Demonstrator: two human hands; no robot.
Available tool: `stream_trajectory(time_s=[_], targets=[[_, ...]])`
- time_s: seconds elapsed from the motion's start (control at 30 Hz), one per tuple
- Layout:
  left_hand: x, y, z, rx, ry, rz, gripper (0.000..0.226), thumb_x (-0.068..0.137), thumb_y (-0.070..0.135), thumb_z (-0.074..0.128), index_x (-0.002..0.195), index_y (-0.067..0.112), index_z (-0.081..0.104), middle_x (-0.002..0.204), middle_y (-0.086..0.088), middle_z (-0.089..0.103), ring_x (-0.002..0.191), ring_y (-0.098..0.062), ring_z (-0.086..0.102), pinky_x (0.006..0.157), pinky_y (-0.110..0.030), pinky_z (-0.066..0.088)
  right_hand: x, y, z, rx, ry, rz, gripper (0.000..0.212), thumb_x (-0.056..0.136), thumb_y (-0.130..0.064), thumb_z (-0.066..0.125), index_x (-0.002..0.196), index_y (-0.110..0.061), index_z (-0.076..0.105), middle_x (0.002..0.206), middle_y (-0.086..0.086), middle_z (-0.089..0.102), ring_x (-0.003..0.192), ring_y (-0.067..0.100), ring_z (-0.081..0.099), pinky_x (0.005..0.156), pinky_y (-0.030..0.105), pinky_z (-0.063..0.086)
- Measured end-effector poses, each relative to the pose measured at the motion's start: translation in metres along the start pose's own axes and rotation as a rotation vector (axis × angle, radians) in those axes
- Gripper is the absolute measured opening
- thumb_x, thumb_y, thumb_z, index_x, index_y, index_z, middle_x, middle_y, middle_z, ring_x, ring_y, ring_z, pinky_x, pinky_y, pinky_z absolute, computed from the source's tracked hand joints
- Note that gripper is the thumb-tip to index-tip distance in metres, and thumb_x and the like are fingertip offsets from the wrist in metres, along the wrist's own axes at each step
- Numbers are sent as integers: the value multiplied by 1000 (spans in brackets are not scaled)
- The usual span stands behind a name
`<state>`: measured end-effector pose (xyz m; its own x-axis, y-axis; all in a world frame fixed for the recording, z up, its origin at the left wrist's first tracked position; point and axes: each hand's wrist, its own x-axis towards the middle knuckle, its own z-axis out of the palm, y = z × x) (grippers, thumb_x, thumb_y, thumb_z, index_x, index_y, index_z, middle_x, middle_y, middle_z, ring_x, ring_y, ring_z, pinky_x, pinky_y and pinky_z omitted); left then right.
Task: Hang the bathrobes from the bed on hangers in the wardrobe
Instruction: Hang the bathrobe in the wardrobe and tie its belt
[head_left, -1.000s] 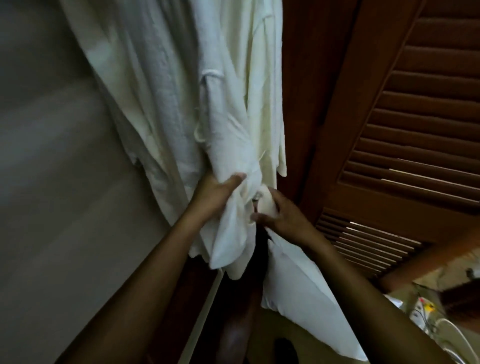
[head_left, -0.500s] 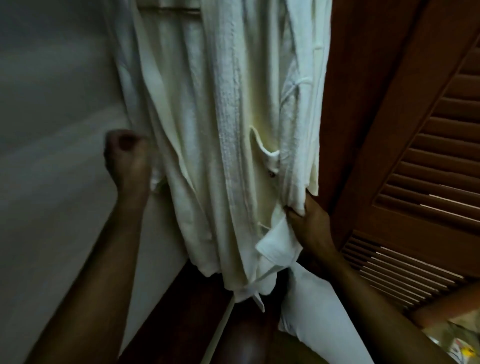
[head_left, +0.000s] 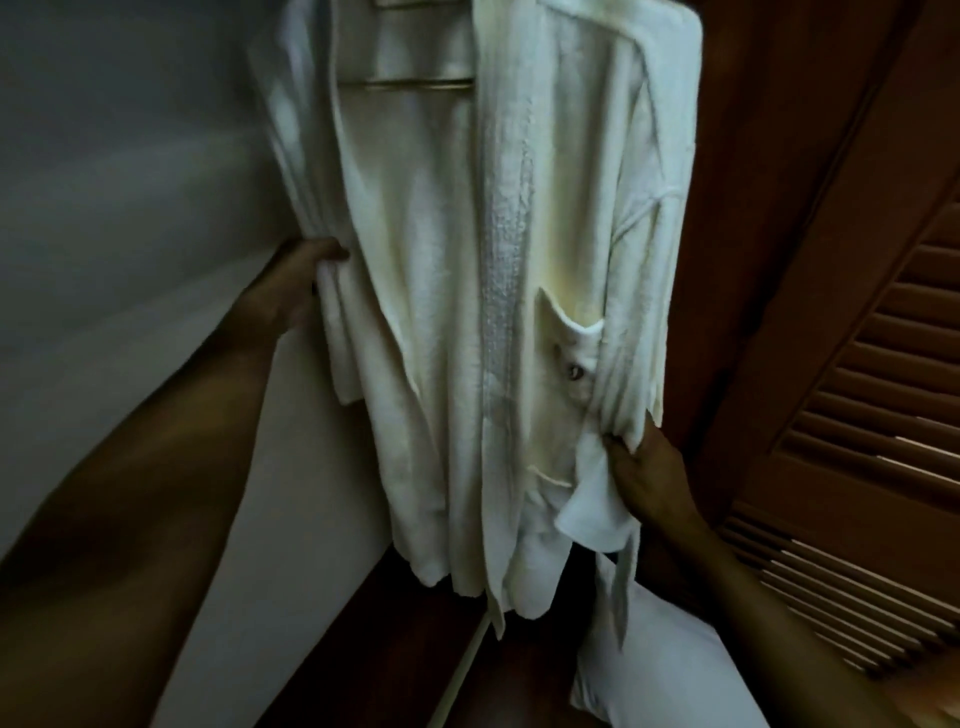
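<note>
Our left hand (head_left: 291, 291) and right hand (head_left: 649, 483) pinch the sleeves of the white bathrobe (head_left: 467, 312) hanging inside the wardrobe, between grey wall (head_left: 130, 182) and louvred door (head_left: 857, 415), above a white pillow (head_left: 665, 675).

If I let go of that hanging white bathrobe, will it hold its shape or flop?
Probably flop: the bathrobe drapes in soft folds and bunches where the right hand grips it. Its thick, textured cloth suggests some weight, so it likely swings back and hangs straight.

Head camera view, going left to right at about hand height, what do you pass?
Grey wall → left hand gripping the sleeve → bathrobe → its pocket → right hand → louvred wardrobe door.
</note>
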<state>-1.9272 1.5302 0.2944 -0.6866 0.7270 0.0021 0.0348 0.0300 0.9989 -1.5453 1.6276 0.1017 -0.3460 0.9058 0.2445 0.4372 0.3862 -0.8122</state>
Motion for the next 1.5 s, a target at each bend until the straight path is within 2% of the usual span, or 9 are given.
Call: stream_trajectory(time_s=[0.13, 0.27, 0.47, 0.73, 0.93, 1.07, 1.2, 1.33, 1.5], targets=[[-37, -43, 3, -128, 36, 7, 20, 83, 17, 74, 103, 15, 74, 101, -8, 74, 94, -23, 72, 102, -46, 54, -10, -19, 6, 62, 45, 37, 58, 100, -35, 62, 150, -16, 40, 141, 8, 59, 126, 25, 58, 104, 34, 46], [-86, -81, 13, -69, -26, -60, 19, 78, 30, 79, 92, 17, 76, 107, -6, 75, 85, -12, 73, 94, -40, 57, -15, -42, 18, 64, -14, -13, 58, 102, -38, 57, 152, -16, 38, 144, 7, 57, 129, 23, 55, 110, 36, 44], [-136, -83, 65, 184, -127, 88, 31, 88, 33, 78, 116, 21, 71, 113, 4, 72, 115, -15, 67, 97, -30, 51, -28, -92, 37, 149, -124, -235, 46, 106, -19, 48, 151, -11, 40, 143, 4, 55, 131, 18, 51, 104, 9, 32], [-157, -48, 87, 601, -291, 205, 71, 91, 68, 56, 137, 15, 63, 135, -6, 66, 131, -16, 56, 106, -27, 42, -45, -131, 58, -63, -282, -90, 140, 58, -85, 71, 159, -29, -9, 163, 10, 22, 150, 28, 24, 117, 48, 34], [-161, -32, 78, 664, -524, 183, 92, 76, 89, 45, 119, 14, 74, 111, 4, 75, 109, -2, 66, 102, -25, 47, -35, -125, 47, -124, 44, -156, 69, 88, -26, 63, 151, -17, 37, 132, 11, 59, 116, 30, 58, 83, 27, 40], [-155, -48, 62, 278, -554, 141, 34, 103, 42, 51, 109, 17, 73, 98, 8, 78, 92, 3, 69, 82, -12, 50, -21, -102, 6, -99, 18, -224, 45, 79, -12, 60, 124, -13, 62, 109, 10, 71, 100, 35, 64, 70, 23, 34], [-122, -110, 67, 122, -215, 61, 24, 106, 16, 46, 101, 17, 69, 86, 2, 75, 77, -13, 68, 78, -28, 51, -1, -87, -27, -96, -63, -218, 33, 78, -7, 66, 110, -16, 67, 97, -2, 70, 91, 25, 66, 63, 12, 38], [-114, -188, 93, 311, -255, -12, 13, 97, 13, 65, 104, 23, 62, 104, 4, 66, 97, -16, 65, 92, -31, 48, 4, -81, -44, 19, -111, -159, 34, 73, -15, 71, 107, -24, 70, 98, -6, 74, 95, 16, 69, 77, 34, 54], [-128, -213, 149, 294, -528, -151, 68, 94, 28, 68, 153, 12, 37, 140, 8, 41, 130, -9, 41, 94, -5, 37, 0, -81, -51, 68, -116, -151, 38, 68, -27, 72, 105, -30, 71, 99, -7, 75, 97, 14, 70, 84, 46, 58]])
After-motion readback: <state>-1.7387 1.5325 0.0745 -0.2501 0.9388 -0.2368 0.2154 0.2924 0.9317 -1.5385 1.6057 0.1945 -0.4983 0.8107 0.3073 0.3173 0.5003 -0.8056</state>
